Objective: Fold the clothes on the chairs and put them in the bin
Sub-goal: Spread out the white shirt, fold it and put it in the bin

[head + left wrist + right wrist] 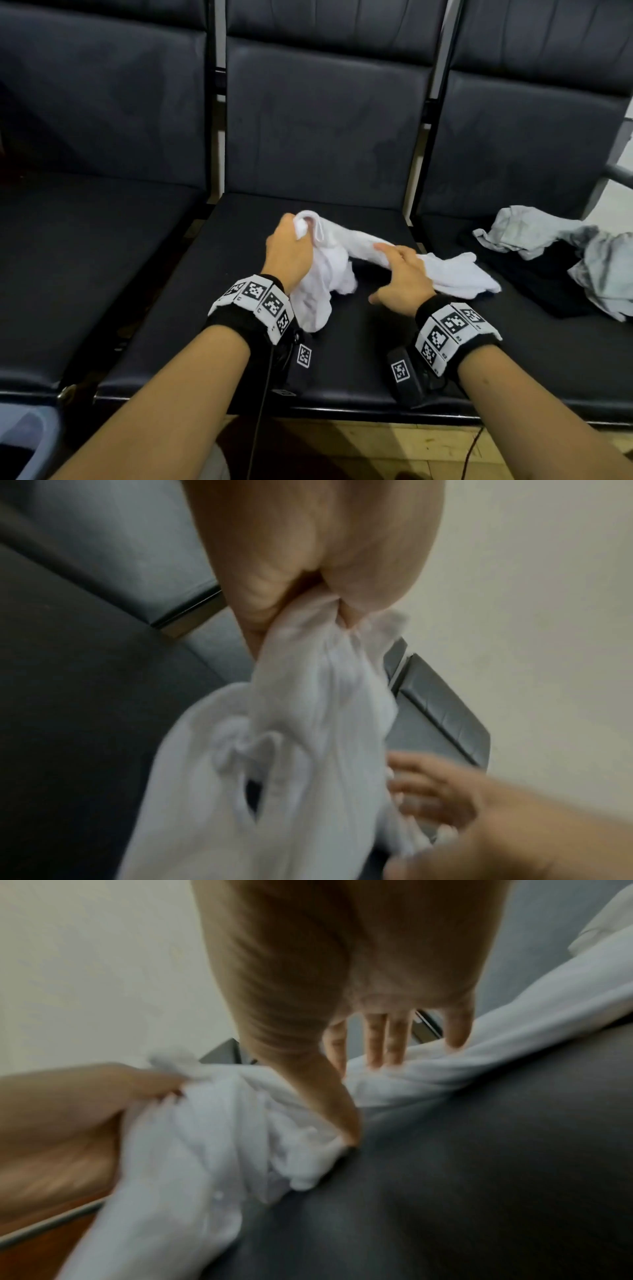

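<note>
Fabric of the white garment (329, 260) is bunched in my left hand (286, 253), lifted so it hangs free on the middle seat (359, 359). My right hand (404, 277), fingers straight, presses it toward 3 o'clock, probably pinning it for spreading.

Both wrist views motion-blurred; bin (24, 442) cropped at the corner, its dark contents perhaps clothing.

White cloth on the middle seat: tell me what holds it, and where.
The left hand grips the white cloth by its bunched upper end. The right hand rests on its middle with straight fingers, no grip.
</note>
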A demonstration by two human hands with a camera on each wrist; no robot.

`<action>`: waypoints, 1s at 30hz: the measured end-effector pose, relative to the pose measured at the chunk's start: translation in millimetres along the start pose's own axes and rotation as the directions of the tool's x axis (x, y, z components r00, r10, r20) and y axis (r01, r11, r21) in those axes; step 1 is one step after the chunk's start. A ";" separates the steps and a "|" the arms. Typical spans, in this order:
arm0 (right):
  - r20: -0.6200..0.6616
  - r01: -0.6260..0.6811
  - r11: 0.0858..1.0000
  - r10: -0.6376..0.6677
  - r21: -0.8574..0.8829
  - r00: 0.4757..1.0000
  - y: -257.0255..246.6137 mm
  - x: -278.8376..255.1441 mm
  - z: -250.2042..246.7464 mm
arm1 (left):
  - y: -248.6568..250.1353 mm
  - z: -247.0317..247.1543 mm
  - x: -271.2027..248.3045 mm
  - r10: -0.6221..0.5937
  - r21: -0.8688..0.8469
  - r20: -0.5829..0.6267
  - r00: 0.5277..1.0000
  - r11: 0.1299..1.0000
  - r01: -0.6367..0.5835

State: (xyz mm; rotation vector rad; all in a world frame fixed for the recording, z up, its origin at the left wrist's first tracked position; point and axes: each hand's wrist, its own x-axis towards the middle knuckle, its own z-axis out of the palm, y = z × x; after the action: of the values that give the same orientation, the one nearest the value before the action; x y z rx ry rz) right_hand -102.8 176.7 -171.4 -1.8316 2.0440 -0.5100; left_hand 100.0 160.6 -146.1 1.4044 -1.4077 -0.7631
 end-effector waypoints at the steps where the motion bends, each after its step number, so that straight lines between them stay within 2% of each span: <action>1: 0.022 -0.084 0.993 0.086 -0.084 0.996 9.4 0.5 -2.0 | 3.6 1.1 0.5 -0.003 -0.091 -0.029 1.000 0.996 0.001; 3: 0.061 -0.186 0.973 0.195 -0.138 0.979 28.6 3.6 -3.8 | 9.9 3.5 1.0 -0.024 -0.231 -0.063 0.998 0.973 0.009; 5: 0.079 -0.199 0.966 0.214 -0.167 0.974 41.8 7.3 -3.6 | 14.0 3.0 1.1 -0.035 -0.300 -0.085 0.996 0.954 0.007; 7: 0.001 -0.249 0.958 0.251 -0.145 0.968 47.8 9.5 -4.5 | 15.2 1.8 1.9 -0.033 -0.302 -0.112 0.993 0.953 -0.002; 10: -0.117 -0.310 0.949 0.314 0.054 0.942 44.2 10.6 -11.3 | 15.8 -0.5 4.9 -0.063 -0.239 -0.188 0.980 0.971 0.017; 12: -0.197 -0.267 0.947 0.301 0.180 0.933 37.7 10.2 -18.6 | 14.6 -4.2 8.8 -0.076 -0.141 -0.281 0.957 0.989 0.037; 14: -0.345 -0.148 0.949 0.242 0.278 0.907 26.9 7.1 -33.2 | 10.9 -8.8 13.4 -0.044 -0.041 -0.370 0.928 0.999 0.031; 17: -0.481 0.027 0.891 0.220 0.454 0.849 14.5 2.8 -53.8 | 7.9 -14.5 15.9 -0.027 -0.032 -0.419 0.908 0.999 0.015; 20: -0.494 0.099 0.828 0.229 0.552 0.839 6.2 -4.4 -59.7 | 9.3 -17.3 13.2 -0.018 -0.077 -0.384 0.923 0.997 -0.012; 26: -0.487 0.191 0.827 0.111 0.529 0.866 -21.3 -33.0 -66.3 | 16.7 -18.8 0.1 -0.016 -0.062 -0.305 0.952 0.998 -0.004; 30: -0.461 0.228 0.791 0.076 0.567 0.884 -43.8 -54.1 -67.9 | 23.4 -18.4 -11.3 -0.027 -0.074 -0.267 0.963 0.997 0.007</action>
State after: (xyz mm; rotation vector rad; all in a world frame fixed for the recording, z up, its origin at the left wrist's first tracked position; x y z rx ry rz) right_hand -91.9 228.4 -89.8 -1.4732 1.7371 -1.5648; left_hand 107.0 178.4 -120.7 1.4062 -1.1490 -0.6032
